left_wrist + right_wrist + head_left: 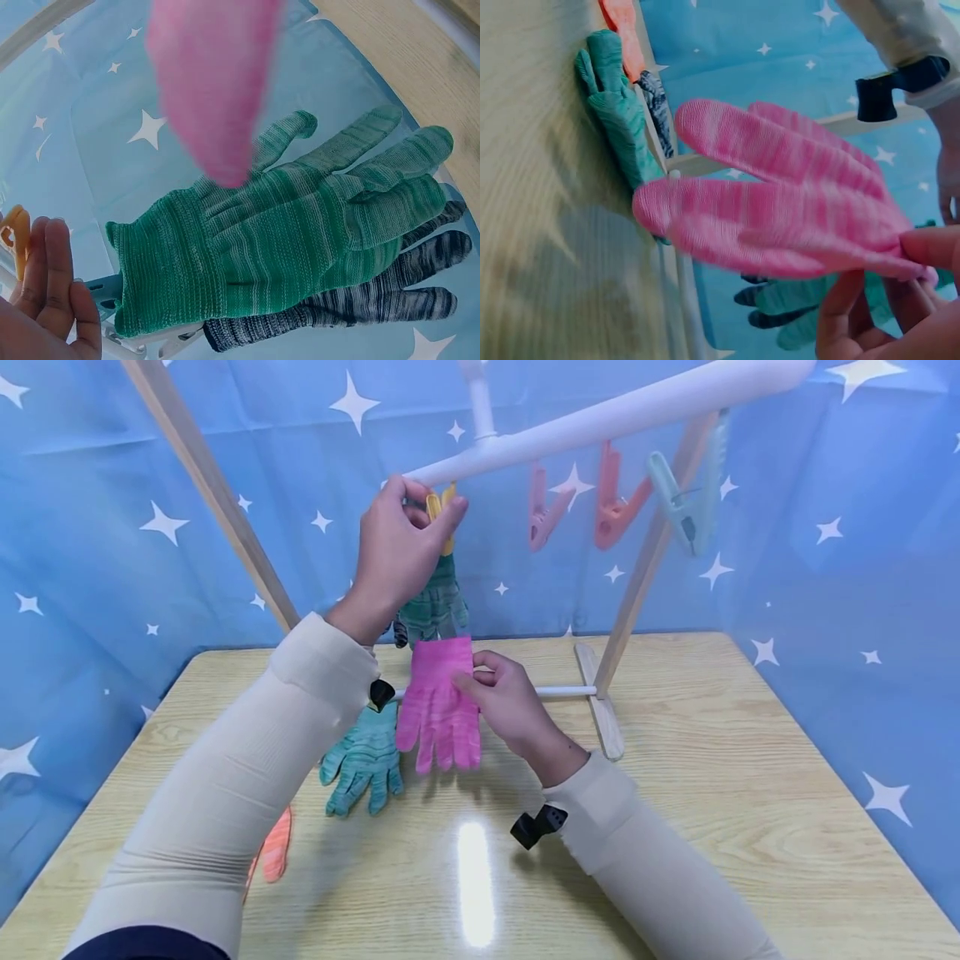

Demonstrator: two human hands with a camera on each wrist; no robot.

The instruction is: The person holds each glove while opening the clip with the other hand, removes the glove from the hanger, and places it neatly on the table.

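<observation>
Head view: right hand (510, 702) pinches striped pink glove (438, 706); left hand (401, 547) squeezes yellow peg (442, 514).

A pale wooden table (675, 827) bears a wooden drying frame (607, 693) with a white top rail (600, 418) carrying pink (542, 514), coral (613, 502) and mint plastic pegs (686, 497); a teal knit glove (363, 764) and an orange glove (274, 852) lie flat; a blue star-print backdrop (825, 568) surrounds.

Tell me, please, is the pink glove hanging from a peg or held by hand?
Held by hand: the right hand pinches the pink glove below the bar, no peg on it.
</observation>
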